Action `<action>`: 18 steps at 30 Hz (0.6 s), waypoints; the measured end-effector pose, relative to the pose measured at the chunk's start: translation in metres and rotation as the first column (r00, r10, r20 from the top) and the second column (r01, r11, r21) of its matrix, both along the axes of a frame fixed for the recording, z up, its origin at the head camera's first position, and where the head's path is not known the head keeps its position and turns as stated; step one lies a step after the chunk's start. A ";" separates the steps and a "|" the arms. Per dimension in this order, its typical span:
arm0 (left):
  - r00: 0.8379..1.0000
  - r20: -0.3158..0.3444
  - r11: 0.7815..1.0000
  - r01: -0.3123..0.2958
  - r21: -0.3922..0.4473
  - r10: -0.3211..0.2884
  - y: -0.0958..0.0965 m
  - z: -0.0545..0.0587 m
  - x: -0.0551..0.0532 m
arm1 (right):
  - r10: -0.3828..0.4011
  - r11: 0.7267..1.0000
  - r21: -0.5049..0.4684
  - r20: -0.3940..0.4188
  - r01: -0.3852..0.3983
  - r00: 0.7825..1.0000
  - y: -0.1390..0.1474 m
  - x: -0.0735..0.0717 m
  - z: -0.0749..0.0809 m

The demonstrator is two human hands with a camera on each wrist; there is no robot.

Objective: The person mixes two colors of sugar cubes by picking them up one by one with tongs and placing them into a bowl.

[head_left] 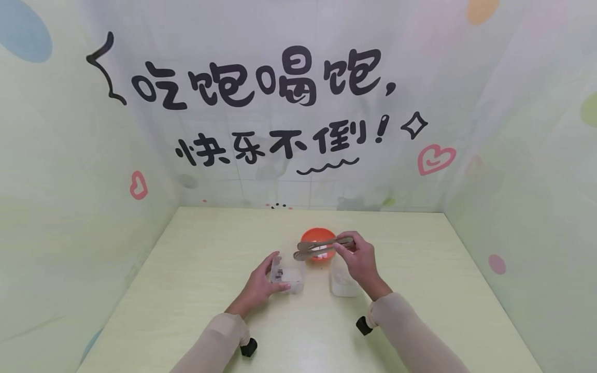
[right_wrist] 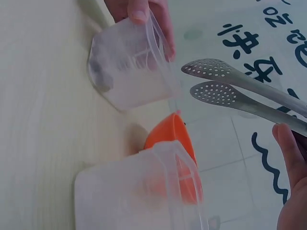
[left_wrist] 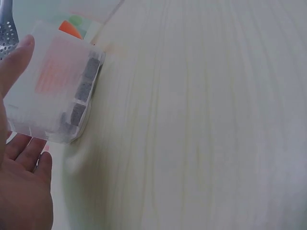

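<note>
nearest, a beige sleeve (head_left: 216, 336) leads to the left hand (head_left: 258, 286), its thumb and fingers clamped on a clear, box-shaped plastic container (right_wrist: 136, 79), which sits between them. small dark cubes (left_wrist: 84, 91) lie inside that container, just past the thumb, seen through its wall. across from these fingers, close under the right hand (head_left: 363, 263), stands a second translucent plastic container (head_left: 344, 286) on the pale wood-grain bench (head_left: 210, 254). the right hand's fingers are clamped on the handle end of silver metal tongs (right_wrist: 252, 85), whose perforated, spoon-shaped ends point leftward from the fingers, slightly apart. beyond the tongs sits a round, bright orange bowl (head_left: 319, 234). farthest from both hands hangs a white backdrop (head_left: 261, 26) with black lettering.
</note>
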State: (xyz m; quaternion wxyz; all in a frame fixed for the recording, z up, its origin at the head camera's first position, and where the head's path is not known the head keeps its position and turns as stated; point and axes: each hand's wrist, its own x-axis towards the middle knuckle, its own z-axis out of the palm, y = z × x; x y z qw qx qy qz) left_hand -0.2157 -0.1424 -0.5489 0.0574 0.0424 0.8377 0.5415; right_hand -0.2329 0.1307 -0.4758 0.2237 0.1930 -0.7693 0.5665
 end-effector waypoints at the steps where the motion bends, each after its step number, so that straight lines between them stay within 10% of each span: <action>1: 1.000 0.001 1.000 0.001 0.001 -0.001 0.000 0.000 0.000 | 0.019 1.000 0.002 -0.008 -0.019 1.000 -0.003 0.002 0.000; 18: 1.000 -0.017 1.000 0.010 0.022 -0.010 -0.001 0.001 0.001 | 0.138 0.976 0.151 0.136 -0.158 0.981 -0.033 0.009 -0.026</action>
